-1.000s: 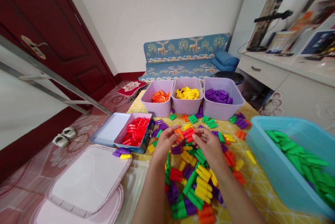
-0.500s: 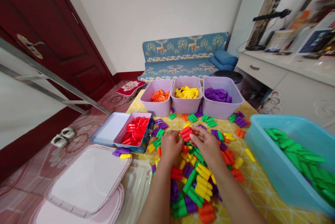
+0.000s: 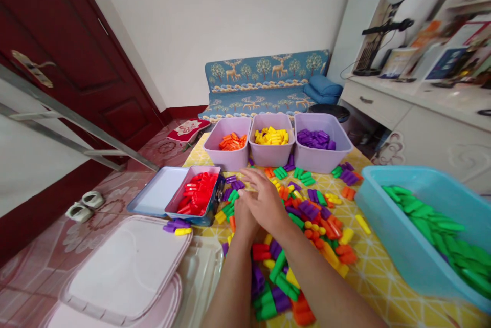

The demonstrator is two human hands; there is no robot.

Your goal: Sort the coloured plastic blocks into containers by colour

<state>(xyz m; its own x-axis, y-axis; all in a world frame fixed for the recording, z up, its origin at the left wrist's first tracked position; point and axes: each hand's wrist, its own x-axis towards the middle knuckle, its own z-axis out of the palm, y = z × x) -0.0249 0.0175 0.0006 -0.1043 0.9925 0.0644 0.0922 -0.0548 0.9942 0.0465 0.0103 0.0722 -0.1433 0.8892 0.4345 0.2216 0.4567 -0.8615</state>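
My right hand [image 3: 264,197] lies across the back of my left hand [image 3: 243,218], its fingers stretched toward the far left. Its palm shows nothing held. My left hand is partly hidden beneath it, so its fingers and any contents cannot be seen. Both hang just above a spread of chunky plastic building pieces [image 3: 303,215] in green, purple, yellow, orange and red. These cover the yellow patterned tablecloth [image 3: 378,271]. Three lilac plastic bins stand past my fingertips, holding orange pieces [image 3: 232,141], yellow pieces [image 3: 271,136] and purple pieces [image 3: 316,139].
To the left, an open metal tin [image 3: 194,215] holds red pieces. A blue plastic tub [image 3: 395,231] of green pieces stands at the right. Pale plastic lids [image 3: 123,266] lie at the lower left. A dark red door, a patterned sofa and white drawers surround the table.
My right hand has slid left over my left hand, and its fingers now stretch out. The pieces in front of my hands have shifted, and the view has turned slightly left.
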